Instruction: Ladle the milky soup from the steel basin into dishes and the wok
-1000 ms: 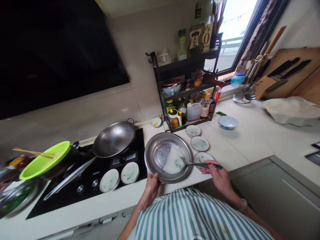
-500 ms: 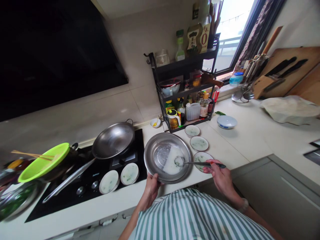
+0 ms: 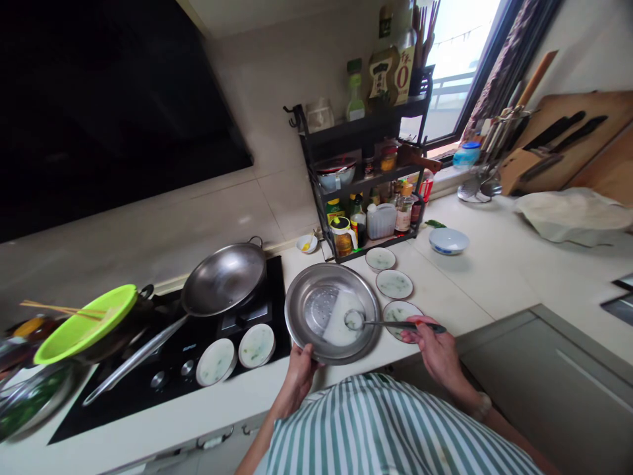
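My left hand (image 3: 300, 369) grips the near rim of a wide steel basin (image 3: 306, 280), thumb over the edge. White liquid (image 3: 339, 330) pools on the basin's near right side, so it looks tilted. My right hand (image 3: 432, 346) is closed round the dark handle of a ladle (image 3: 354, 319), whose small bowl dips into that liquid. Under the ladle's handle lies a small bowl (image 3: 401, 310) of white liquid with green bits, partly hidden by my right hand. Two similar bowls, one in the middle (image 3: 394, 284) and one farther back (image 3: 380, 259), stand beyond it.
Left of the basin, two more filled bowls (image 3: 256, 345) stand by the stove (image 3: 168, 356). A steel wok (image 3: 225, 277) rests on the stove, its handle pointing toward me. A lime-green basket (image 3: 89, 323) with chopsticks is far left. Behind stands a spice rack (image 3: 366, 178); a blue-white bowl (image 3: 448, 241) is right.
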Demonstrator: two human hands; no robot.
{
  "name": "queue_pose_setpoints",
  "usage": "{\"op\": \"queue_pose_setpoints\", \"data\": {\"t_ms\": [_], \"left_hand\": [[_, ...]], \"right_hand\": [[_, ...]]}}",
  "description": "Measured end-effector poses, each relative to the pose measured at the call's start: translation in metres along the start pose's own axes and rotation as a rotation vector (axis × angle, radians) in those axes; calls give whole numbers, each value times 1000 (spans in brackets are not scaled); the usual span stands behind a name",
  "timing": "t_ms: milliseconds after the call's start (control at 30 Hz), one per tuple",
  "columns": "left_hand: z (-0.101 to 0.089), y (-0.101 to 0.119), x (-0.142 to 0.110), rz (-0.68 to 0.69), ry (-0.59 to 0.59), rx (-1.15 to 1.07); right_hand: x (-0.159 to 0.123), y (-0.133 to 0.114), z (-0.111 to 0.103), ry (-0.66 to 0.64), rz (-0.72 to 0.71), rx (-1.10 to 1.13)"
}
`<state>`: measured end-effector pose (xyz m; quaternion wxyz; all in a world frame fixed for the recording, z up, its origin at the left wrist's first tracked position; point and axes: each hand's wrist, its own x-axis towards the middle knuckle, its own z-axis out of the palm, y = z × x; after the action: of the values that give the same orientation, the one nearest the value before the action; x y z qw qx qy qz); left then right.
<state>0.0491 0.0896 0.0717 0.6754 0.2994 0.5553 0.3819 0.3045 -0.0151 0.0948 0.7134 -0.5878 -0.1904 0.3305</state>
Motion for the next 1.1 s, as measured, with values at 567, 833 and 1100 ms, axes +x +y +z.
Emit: {"op": "queue_pose_setpoints", "data": {"t_ms": [567,833,1100], "left_hand": [[0,4,-1,-5,2,12],[0,2,1,-10,4,-6],[-2,2,2,-11,-4,21]], "right_hand": [[0,-13,1,46,50,41],[0,-46,-28,91,6,73],[-4,-67,-76,247,-65,1]]}}
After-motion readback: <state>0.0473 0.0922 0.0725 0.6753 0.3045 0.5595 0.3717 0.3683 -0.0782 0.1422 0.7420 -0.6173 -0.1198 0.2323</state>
